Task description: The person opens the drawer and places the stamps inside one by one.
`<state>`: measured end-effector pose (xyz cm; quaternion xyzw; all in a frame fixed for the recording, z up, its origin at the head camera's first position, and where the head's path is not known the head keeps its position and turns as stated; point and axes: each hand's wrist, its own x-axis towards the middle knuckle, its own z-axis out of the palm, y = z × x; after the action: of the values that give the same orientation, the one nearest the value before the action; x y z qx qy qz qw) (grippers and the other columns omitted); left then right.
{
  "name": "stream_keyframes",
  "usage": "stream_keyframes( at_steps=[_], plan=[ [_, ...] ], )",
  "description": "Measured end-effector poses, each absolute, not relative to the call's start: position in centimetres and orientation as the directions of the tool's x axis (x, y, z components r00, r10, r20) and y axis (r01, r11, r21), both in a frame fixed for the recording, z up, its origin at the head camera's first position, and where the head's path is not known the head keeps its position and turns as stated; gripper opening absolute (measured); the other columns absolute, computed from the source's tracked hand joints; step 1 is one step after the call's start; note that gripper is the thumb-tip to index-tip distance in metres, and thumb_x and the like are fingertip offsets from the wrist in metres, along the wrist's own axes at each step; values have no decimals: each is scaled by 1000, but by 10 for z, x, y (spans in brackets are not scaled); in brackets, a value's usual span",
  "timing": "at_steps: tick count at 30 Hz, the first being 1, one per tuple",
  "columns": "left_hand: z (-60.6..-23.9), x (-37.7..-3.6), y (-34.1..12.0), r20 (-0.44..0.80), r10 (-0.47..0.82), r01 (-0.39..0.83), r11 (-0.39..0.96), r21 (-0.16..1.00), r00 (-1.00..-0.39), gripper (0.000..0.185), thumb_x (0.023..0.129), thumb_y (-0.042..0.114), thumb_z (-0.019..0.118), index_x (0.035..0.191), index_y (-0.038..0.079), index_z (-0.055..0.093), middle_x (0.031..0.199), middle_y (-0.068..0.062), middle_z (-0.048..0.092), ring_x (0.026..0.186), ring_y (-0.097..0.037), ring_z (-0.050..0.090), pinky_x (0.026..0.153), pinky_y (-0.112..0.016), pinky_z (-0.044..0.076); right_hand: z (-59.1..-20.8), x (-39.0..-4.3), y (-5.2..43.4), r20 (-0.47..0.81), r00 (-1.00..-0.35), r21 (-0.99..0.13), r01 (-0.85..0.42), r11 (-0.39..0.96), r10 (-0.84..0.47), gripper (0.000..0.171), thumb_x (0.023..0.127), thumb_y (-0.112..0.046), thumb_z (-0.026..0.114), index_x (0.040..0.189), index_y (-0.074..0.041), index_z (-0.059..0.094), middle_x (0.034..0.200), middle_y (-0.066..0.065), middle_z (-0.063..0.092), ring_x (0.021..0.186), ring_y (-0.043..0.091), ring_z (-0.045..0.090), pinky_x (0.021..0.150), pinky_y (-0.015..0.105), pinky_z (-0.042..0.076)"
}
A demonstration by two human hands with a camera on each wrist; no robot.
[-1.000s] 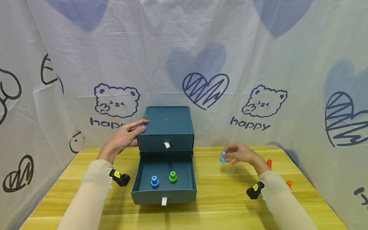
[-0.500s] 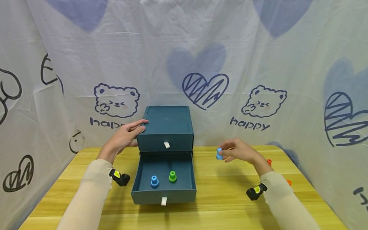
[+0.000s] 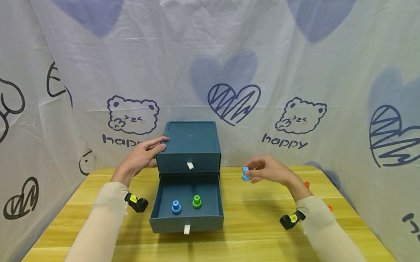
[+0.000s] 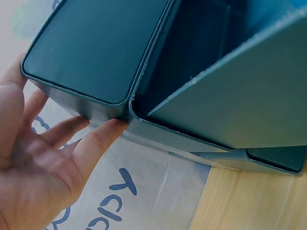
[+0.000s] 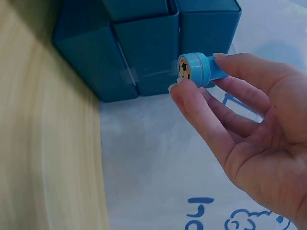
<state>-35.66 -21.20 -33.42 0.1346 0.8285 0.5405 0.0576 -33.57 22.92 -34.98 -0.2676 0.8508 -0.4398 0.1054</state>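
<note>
Above the table, right of the dark teal drawer box (image 3: 192,137), my right hand (image 3: 269,170) pinches a small blue self-inking stamp (image 3: 246,174) between thumb and fingertips. In the right wrist view the stamp's end (image 5: 192,70) shows a soccer ball picture. My left hand (image 3: 139,156) rests against the left side of the box, its fingers extended and touching the wall and top edge. The lower drawer (image 3: 187,224) is pulled out. Inside stand another blue stamp (image 3: 176,207) and a green stamp (image 3: 197,202), apart from each other.
The upper drawer (image 3: 176,163) is closed, with a white pull tab (image 3: 190,166). Beyond the right forearm, partly hidden, are orange-red stamps (image 3: 307,184) and a sliver of yellow (image 3: 284,185). A printed cloth (image 3: 179,77) hangs behind the wooden table (image 3: 257,238).
My right hand has moved left and slightly up with the blue stamp, nearer the box. A bit of yellow now shows behind the wrist. The left hand and drawer have stayed put.
</note>
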Motion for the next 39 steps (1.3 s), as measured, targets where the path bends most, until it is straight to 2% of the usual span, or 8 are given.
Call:
stream_keyframes(
  at_steps=[4, 7, 11, 18, 24, 34, 39],
  plan=[
    [-334, -356, -211, 48, 283, 155, 367, 917, -958, 53, 109, 43, 50, 158, 25, 42, 172, -17, 22, 157, -44, 24, 113, -64, 43, -345, -331, 224, 66, -826, -806, -375, 458, -560, 25, 99, -17, 70, 118, 0, 70, 108, 20, 73, 94, 30, 74, 86, 48, 65],
    [-335, -357, -212, 50, 282, 156, 366, 917, -958, 53, 109, 43, 50, 158, 26, 43, 172, -16, 23, 157, -44, 24, 113, -64, 42, -343, -329, 220, 71, -825, -804, -380, 457, -561, 25, 99, -16, 70, 118, -1, 70, 107, 20, 73, 95, 31, 74, 86, 46, 65],
    [-335, -357, -211, 54, 282, 161, 374, 913, -958, 53, 109, 43, 50, 158, 26, 43, 171, -16, 24, 157, -44, 24, 113, -65, 42, -340, -326, 216, 78, -821, -800, -390, 456, -566, 25, 98, -17, 71, 117, -1, 71, 106, 19, 74, 91, 24, 75, 82, 36, 66],
    [-335, -357, -211, 53, 278, 161, 379, 911, -959, 53, 108, 44, 51, 158, 26, 43, 172, -17, 23, 157, -44, 25, 113, -64, 43, -337, -321, 205, 76, -804, -798, -403, 447, -589, 25, 98, -16, 72, 118, -1, 71, 106, 19, 74, 90, 22, 75, 83, 40, 66],
    [-335, -357, -211, 53, 278, 158, 374, 914, -959, 54, 108, 44, 51, 158, 26, 42, 172, -17, 23, 157, -44, 26, 112, -64, 44, -334, -316, 193, 76, -793, -795, -414, 444, -604, 24, 97, -14, 72, 117, -1, 71, 105, 19, 74, 89, 21, 75, 81, 36, 66],
    [-335, -357, -211, 52, 273, 157, 378, 912, -961, 53, 109, 44, 50, 158, 26, 42, 172, -16, 23, 157, -44, 25, 113, -64, 43, -332, -312, 169, 69, -758, -806, -425, 411, -648, 26, 96, -13, 72, 119, -1, 71, 109, 20, 75, 96, 41, 75, 82, 38, 66],
    [-335, -357, -211, 54, 271, 158, 379, 912, -961, 53, 109, 43, 50, 158, 25, 43, 172, -17, 24, 157, -44, 25, 113, -65, 42, -331, -310, 159, 47, -736, -805, -429, 411, -675, 28, 96, -13, 74, 119, 2, 71, 107, 15, 76, 94, 35, 75, 83, 41, 66]
  ],
)
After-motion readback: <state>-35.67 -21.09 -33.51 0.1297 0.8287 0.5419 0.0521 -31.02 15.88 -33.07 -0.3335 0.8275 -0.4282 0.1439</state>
